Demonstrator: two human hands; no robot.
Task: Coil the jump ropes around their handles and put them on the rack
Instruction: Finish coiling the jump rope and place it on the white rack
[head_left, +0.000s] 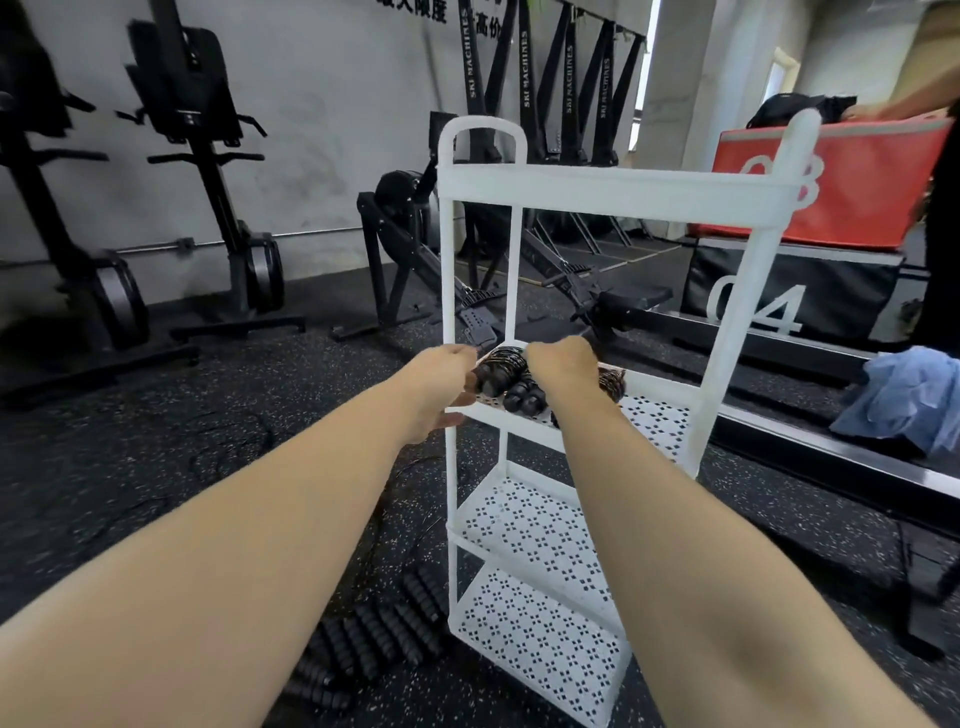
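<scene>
A white rack (737, 322) with several perforated shelves stands on the gym floor in front of me. On its second shelf lies a coiled jump rope (506, 371) with black handles pointing toward me. My left hand (439, 382) grips this bundle at its left side, fingers curled. My right hand (563, 364) curls over its right side. A second coiled rope (612, 384) lies just right of my right hand, partly hidden. Several loose ribbed black handles (374, 639) lie on the floor left of the rack's base, and thin cords (228, 447) trail across the floor.
Rowing machines (571, 291) and ski machines (524, 78) stand behind the rack. A red bag (857, 197) sits on a black box (779, 296) at right, near a blue cloth (904, 395). Another person (940, 218) stands at the far right edge.
</scene>
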